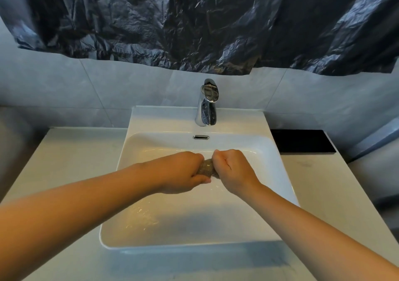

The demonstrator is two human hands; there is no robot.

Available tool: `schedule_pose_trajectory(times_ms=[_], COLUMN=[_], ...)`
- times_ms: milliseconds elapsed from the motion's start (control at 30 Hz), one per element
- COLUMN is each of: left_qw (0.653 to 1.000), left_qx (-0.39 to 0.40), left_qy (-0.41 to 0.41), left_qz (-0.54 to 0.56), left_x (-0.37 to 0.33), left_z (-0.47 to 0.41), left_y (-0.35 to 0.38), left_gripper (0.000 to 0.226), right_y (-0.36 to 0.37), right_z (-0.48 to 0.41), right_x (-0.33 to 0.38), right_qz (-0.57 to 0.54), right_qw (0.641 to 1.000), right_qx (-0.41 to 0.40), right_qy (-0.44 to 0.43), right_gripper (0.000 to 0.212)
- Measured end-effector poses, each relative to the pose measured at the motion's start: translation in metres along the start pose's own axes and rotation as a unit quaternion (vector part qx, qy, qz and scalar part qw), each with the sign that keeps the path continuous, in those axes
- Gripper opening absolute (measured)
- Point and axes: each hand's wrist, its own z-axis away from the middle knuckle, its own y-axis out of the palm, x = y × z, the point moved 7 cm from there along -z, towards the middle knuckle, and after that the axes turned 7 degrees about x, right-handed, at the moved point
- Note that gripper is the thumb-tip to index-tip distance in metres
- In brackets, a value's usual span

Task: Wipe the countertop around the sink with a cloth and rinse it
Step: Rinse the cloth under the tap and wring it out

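you are gripping the cloth (206,169) by its ends, left hand (183,172) and right hand (232,170) both clenched, over the sink (278,172) in front of the faucet (206,103); it is looking soft, soaked, probably slippery.

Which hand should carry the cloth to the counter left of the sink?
Left, probably. The left hand grips the cloth nearer that counter; the right hand, also gripping it, would have to cross the sink.
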Motion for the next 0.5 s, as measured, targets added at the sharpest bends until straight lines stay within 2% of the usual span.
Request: schedule_pose_trajectory(times_ms=[167, 267, 367, 500], left_qw=[0.99, 0.991, 0.997, 0.96], left_qx=[-0.05, -0.043, -0.008, -0.025], left_qy=[0.051, 0.052, 0.024, 0.043], left_qz=[-0.123, -0.112, 0.07, 0.275], left_x=[-0.003, -0.001, 0.006, 0.015], left_z=[-0.002, -0.006, -0.006, -0.001], left_y=[0.003, 0.002, 0.001, -0.001], left_gripper=[0.024, 0.024, 0.024, 0.025], right_y=[0.016, 0.018, 0.005, -0.023], right_z=[0.003, 0.0, -0.001, 0.009], right_x=[-0.021, -0.023, -0.012, -0.002], right_qz=[-0.072, -0.094, -0.036, -0.065], right_qw=[0.991, 0.982, 0.987, 0.994], right_qx=[0.041, 0.076, 0.094, 0.013], right_qy=[0.101, 0.147, 0.124, 0.081], right_gripper=[0.046, 0.045, 0.045, 0.029])
